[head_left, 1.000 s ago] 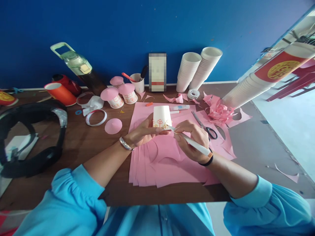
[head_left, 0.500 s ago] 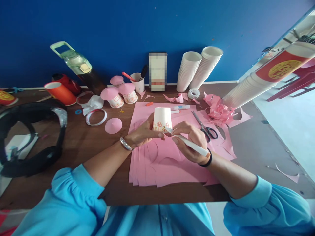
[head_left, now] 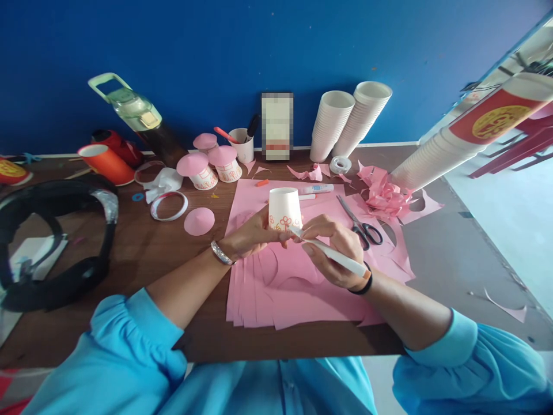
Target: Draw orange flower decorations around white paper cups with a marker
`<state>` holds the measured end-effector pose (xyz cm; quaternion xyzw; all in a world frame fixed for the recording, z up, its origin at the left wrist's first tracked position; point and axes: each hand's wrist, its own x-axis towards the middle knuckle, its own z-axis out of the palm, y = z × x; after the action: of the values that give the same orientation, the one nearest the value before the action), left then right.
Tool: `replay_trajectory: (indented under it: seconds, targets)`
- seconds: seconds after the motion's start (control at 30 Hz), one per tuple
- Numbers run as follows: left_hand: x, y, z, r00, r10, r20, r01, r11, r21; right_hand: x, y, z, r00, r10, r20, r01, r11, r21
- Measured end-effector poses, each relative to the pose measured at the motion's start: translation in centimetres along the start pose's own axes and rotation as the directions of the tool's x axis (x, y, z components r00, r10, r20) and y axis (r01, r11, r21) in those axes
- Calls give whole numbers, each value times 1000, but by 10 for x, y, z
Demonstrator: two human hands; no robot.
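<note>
Left grip (head_left: 254,232) clasps 1 smooth, tapered paper cup (head_left: 284,203). Right grip (head_left: 336,243) pinches 1 slim, cylindrical white marker (head_left: 339,257).

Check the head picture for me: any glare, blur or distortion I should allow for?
Head view: the tabletop looks washed grey at its right end; also in the head view, wide-angle stretch seems to tilt the water bottle and far-right paper-cup stack outward; head view again, pixel blocks mask the phone, and detail where the white marker meets the held paper cup is too small to judge.
</note>
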<state>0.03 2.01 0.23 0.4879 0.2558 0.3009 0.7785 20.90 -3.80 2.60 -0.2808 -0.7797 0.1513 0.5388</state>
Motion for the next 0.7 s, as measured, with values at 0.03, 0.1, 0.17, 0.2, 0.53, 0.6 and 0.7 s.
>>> replay_trajectory:
  seconds: [0.03, 0.1, 0.17, 0.2, 0.53, 0.6, 0.7]
  targets:
    - [0, 1, 1, 1000, 0, -3, 0, 1000, 0, 1, 0, -1, 1000, 11, -19, -12, 1000, -21]
    - [0, 3, 3, 1000, -1, -13, 1, 1000, -1, 2, 2, -3, 999, 27, -44, -30, 998, -59]
    - [0, 5, 4, 1000, 0, -21, 0, 1000, 1, 2, 2, -4, 999, 28, -42, -32, 996, -85]
    - [0, 6, 5, 1000, 2, -19, -2, 1000, 0, 2, 3, -4, 999, 21, -39, -25, 995, -95]
    - [-1, 5, 4, 1000, -7, -9, 8, 999, 44, 2, 3, -2, 1000, -24, -12, 23, 993, -119]
    - [-1, 4, 4, 1000, -10, -12, 10, 999, 42, 2, 4, -2, 1000, -29, -7, 28, 992, -125]
    - [-1, 4, 4, 1000, -13, -13, 14, 1000, 27, 2, 4, -1, 1000, -29, -5, 28, 992, -124]
